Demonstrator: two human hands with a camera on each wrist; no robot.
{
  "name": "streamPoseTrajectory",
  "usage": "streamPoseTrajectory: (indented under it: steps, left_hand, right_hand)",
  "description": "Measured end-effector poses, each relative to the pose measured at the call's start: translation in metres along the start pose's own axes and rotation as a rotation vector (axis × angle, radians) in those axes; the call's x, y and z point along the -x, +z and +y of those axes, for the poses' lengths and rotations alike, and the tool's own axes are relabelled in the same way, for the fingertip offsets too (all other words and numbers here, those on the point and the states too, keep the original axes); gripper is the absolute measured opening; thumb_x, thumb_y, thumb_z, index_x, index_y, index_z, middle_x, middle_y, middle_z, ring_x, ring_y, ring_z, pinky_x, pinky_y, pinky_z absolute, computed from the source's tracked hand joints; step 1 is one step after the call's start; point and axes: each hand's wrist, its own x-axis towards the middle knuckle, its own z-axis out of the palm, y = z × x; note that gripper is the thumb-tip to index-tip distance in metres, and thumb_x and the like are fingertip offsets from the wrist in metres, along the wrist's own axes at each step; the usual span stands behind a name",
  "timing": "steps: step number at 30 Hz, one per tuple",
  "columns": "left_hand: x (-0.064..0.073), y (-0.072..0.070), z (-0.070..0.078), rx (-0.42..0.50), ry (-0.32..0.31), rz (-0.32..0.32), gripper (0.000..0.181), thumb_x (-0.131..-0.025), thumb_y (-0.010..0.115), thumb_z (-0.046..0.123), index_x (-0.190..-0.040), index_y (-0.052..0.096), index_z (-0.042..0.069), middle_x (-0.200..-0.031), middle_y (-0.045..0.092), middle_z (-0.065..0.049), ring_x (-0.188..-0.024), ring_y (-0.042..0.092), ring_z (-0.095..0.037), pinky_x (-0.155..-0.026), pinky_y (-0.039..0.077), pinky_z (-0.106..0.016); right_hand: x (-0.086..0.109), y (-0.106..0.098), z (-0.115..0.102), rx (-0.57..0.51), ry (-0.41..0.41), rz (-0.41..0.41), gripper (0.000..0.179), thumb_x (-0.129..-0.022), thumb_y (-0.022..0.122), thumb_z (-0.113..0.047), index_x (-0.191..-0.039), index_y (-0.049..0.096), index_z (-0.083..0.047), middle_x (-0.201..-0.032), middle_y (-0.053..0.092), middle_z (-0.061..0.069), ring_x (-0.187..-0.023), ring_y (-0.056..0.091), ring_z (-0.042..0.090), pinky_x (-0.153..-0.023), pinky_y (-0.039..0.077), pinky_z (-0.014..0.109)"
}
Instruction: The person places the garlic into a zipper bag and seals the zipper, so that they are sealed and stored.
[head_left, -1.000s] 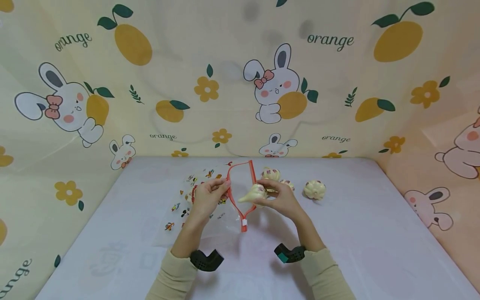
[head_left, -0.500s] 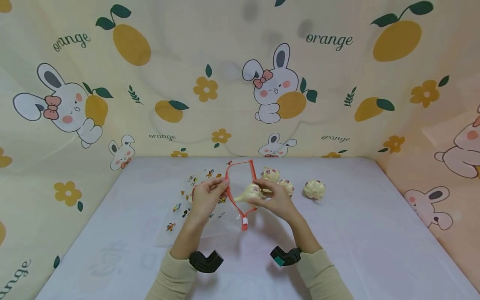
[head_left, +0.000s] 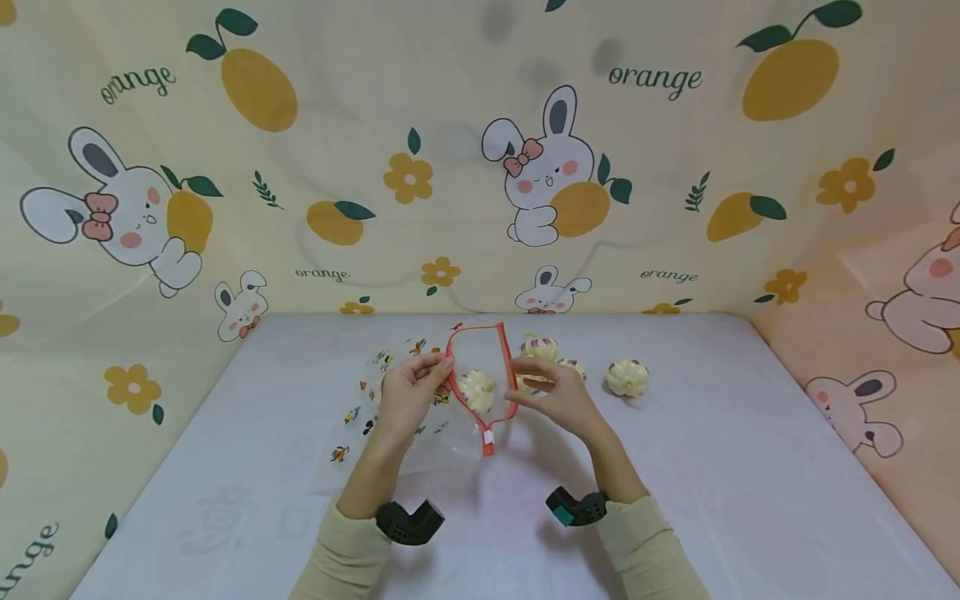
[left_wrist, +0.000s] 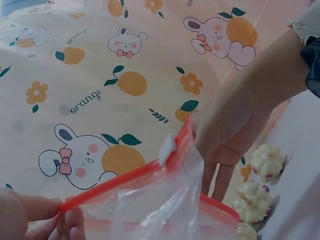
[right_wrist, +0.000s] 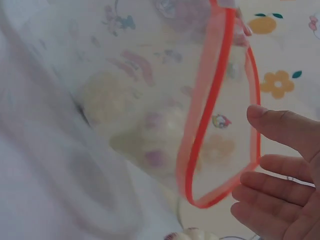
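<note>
My left hand (head_left: 408, 392) pinches the red zip edge of a clear zip bag (head_left: 488, 437) printed with small cartoon figures. The bag's mouth gapes toward the right, with a white slider near its lower end. Within it sits a garlic bulb (head_left: 477, 390), seen through the opening in the head view. My right hand (right_wrist: 280, 175) holds nothing; its thumb and loosely extended fingers are spread right at the red rim. In the left wrist view, the left fingertips (left_wrist: 70, 220) grip the edge, while the right hand (left_wrist: 230, 140) is partly hidden behind the bag.
Several garlic bulbs (head_left: 540, 346) lie just behind the right hand on the white table (head_left: 750, 500). One more garlic bulb (head_left: 627, 378) stands apart to the right. A patterned cloth backdrop (head_left: 450, 100) rises behind the table.
The garlic bulb held by the right hand has gone left through the bag's mouth and been let go inside. The right hand has drawn back slightly; the left still holds the edge.
</note>
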Motion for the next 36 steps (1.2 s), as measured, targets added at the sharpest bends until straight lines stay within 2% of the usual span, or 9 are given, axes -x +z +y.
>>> streamPoseTrajectory:
  steps: [8, 15, 21, 30, 36]
  left_hand:
    - [0.001, -0.009, 0.006, -0.008, 0.006, 0.002, 0.026, -0.095, 0.06, 0.01, -0.113, 0.063, -0.009, -0.078, 0.064, 0.007, -0.066, 0.059, -0.002, -0.065, 0.054, -0.013]
    - [0.0, -0.019, 0.011, 0.037, 0.05, 0.058, 0.027, -0.095, 0.059, 0.008, -0.114, 0.062, -0.011, -0.074, 0.065, 0.012, -0.065, 0.059, -0.001, -0.065, 0.054, -0.013]
    - [0.0, -0.025, 0.016, 0.058, 0.054, 0.085, 0.027, -0.096, 0.057, 0.008, -0.115, 0.061, -0.011, -0.072, 0.065, 0.015, -0.066, 0.059, -0.001, -0.065, 0.054, -0.013]
    - [0.0, -0.028, 0.016, 0.017, 0.026, 0.075, 0.029, -0.096, 0.059, 0.013, -0.117, 0.063, -0.005, -0.076, 0.066, 0.012, -0.068, 0.06, -0.002, -0.068, 0.055, -0.013]
    - [0.001, -0.029, 0.017, 0.007, 0.026, 0.077, 0.028, -0.095, 0.059, 0.015, -0.116, 0.063, -0.005, -0.077, 0.066, 0.012, -0.069, 0.06, -0.002, -0.068, 0.055, -0.013]
  right_hand:
    - [0.001, -0.021, 0.008, -0.004, 0.028, 0.073, 0.046, -0.083, 0.075, -0.013, -0.124, 0.06, 0.001, -0.125, 0.062, 0.027, -0.118, 0.06, 0.04, -0.1, 0.052, 0.045]
    - [0.004, -0.045, 0.02, 0.102, 0.052, 0.193, 0.044, -0.084, 0.074, -0.013, -0.123, 0.06, 0.003, -0.125, 0.063, 0.024, -0.118, 0.06, 0.037, -0.099, 0.052, 0.045]
    - [0.011, -0.065, 0.027, 0.154, 0.073, 0.3, 0.045, -0.084, 0.074, -0.012, -0.124, 0.059, 0.004, -0.126, 0.063, 0.025, -0.118, 0.06, 0.037, -0.1, 0.051, 0.044]
    - [0.018, -0.087, 0.044, 0.174, 0.173, 0.39, 0.05, -0.085, 0.073, -0.015, -0.128, 0.056, 0.003, -0.133, 0.059, 0.023, -0.125, 0.055, 0.035, -0.104, 0.046, 0.042]
    - [0.024, -0.1, 0.056, 0.155, 0.227, 0.443, 0.051, -0.085, 0.072, -0.014, -0.13, 0.054, 0.003, -0.138, 0.055, 0.022, -0.132, 0.049, 0.036, -0.112, 0.041, 0.045]
